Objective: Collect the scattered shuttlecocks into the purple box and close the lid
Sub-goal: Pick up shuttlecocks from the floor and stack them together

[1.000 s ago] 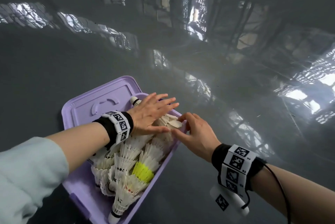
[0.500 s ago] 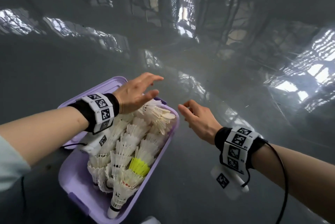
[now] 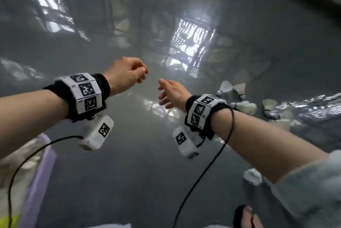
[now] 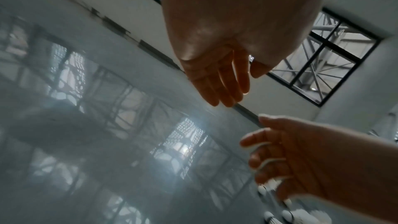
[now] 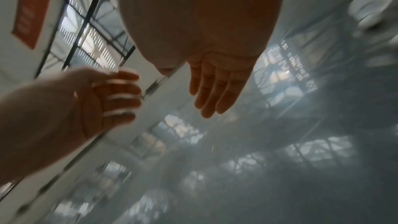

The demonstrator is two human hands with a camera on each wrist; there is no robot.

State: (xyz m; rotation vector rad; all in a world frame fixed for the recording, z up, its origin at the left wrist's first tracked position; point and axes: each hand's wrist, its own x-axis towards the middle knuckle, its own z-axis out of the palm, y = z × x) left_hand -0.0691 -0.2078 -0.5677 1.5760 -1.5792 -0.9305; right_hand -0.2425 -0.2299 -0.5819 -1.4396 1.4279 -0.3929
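The purple box (image 3: 37, 178) shows only as a wall at the lower left edge, with white shuttlecocks (image 3: 20, 155) and a yellow one (image 3: 9, 221) inside. Its lid is out of sight. Several scattered white shuttlecocks (image 3: 243, 106) lie on the glossy grey floor at the right, and one more (image 3: 252, 177) lies under my right forearm. My left hand (image 3: 141, 75) hangs in the air with loosely curled fingers and holds nothing. My right hand (image 3: 163, 94) reaches forward beside it, fingers relaxed and empty. The wrist views show the left hand (image 4: 226, 83) and the right hand (image 5: 215, 91) with bare palms.
The grey floor (image 3: 129, 172) reflects windows and roof beams. A dark sandal on a foot (image 3: 244, 216) sits at the bottom edge. Cables hang from both wrist cameras. A white wall with dark-framed windows (image 4: 336, 60) stands beyond the floor.
Both hands lifted off the shuttlecocks in the box and swung right. The view turned right too, so the box slid to the lower left edge and the scattered shuttlecocks came into sight.
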